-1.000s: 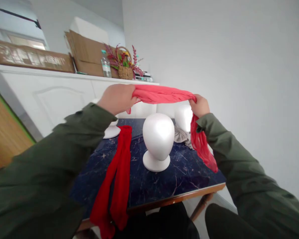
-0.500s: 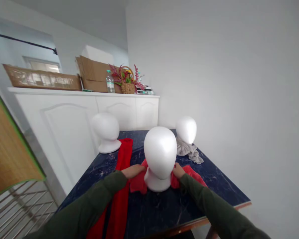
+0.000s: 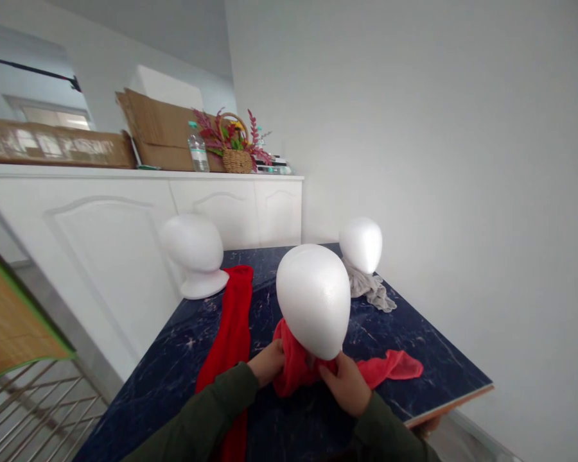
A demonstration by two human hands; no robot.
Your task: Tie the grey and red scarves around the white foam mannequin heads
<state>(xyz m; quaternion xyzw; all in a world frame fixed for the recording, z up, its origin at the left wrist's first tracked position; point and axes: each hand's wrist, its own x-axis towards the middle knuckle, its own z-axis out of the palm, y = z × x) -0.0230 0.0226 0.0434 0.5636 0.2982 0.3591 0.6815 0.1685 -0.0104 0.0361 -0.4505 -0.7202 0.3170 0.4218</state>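
From where I stand nothing can be read: the print on the long cardboard box [image 3: 52, 147] and the water bottle's [image 3: 198, 153] label are both blurred.

A dark blue marble tabletop [image 3: 414, 337] is carrying two white foam mannequin heads [image 3: 192, 247] [image 3: 361, 246] at its far end, a long red scarf [image 3: 231, 327] lying along the left, and a crumpled gray cloth [image 3: 368, 289] bunching at the far right.

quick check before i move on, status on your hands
Left hand and right hand on coral-red scarf, bunched under white foam mannequin head. Darker red scarf lying by left hand on navy marble table.
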